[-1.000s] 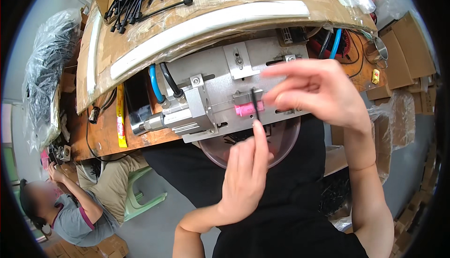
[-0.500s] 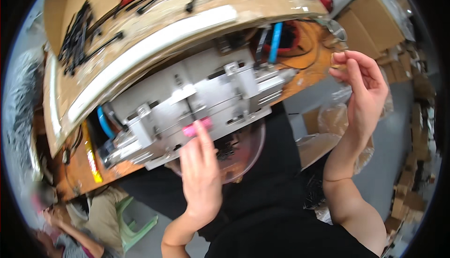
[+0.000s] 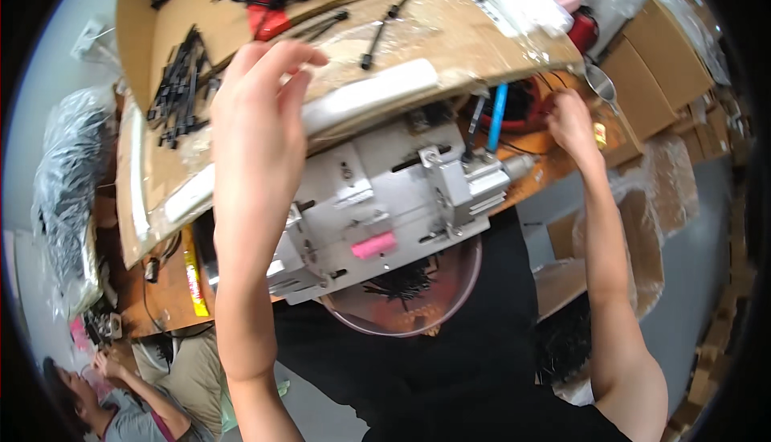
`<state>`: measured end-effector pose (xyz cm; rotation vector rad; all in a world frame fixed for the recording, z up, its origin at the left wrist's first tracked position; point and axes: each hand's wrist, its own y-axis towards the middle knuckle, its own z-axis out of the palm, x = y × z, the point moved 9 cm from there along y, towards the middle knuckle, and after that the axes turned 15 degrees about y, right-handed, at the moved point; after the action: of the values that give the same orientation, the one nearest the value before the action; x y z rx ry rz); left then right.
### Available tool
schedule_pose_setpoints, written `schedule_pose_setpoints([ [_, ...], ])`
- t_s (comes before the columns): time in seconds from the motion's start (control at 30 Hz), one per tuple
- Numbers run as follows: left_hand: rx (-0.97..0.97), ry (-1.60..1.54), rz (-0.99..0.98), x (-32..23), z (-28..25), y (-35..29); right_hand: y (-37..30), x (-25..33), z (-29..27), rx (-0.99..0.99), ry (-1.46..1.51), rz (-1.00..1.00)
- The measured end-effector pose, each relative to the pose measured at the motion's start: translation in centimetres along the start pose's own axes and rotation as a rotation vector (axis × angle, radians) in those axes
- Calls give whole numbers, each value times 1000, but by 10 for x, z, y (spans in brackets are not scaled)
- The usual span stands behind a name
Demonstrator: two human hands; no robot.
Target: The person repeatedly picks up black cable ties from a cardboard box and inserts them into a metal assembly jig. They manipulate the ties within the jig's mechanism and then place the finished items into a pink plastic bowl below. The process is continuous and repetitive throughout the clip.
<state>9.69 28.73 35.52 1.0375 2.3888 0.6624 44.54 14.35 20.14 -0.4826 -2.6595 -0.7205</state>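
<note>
Left hand (image 3: pixel 257 120) lifted off pink part (image 3: pixel 373 245) — now raised over cardboard; right hand (image 3: pixel 572 116) moved out to desk's (image 3: pixel 161 297) far right.

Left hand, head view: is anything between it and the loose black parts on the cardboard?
Nothing visible. The left hand is raised over the cardboard sheet, fingers curled and holding nothing, with the black parts just to its left. The grey metal machine sits lower, nearer the person, out of that path.

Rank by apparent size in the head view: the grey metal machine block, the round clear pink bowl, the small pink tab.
1. Grey metal machine block
2. Round clear pink bowl, partly hidden by the block, so its rank is unsure
3. Small pink tab
</note>
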Motion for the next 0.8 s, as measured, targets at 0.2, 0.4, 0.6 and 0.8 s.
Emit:
schedule_pose_setpoints([
  [0.2, 275, -84, 198, -15, 64, 39, -9, 42, -55, -273, 584, 158],
  [0.4, 239, -144, 182, -6, 29, 15, -16, 129, -64, -87, 1141, 88],
  [0.6, -105, 12, 149, -45, -18, -90, -21, 216, -12, 215, 1757, 221],
  [0.8, -149, 171, 177, -61, -7, -153, -32, 259, 23, 417, 1818, 328],
])
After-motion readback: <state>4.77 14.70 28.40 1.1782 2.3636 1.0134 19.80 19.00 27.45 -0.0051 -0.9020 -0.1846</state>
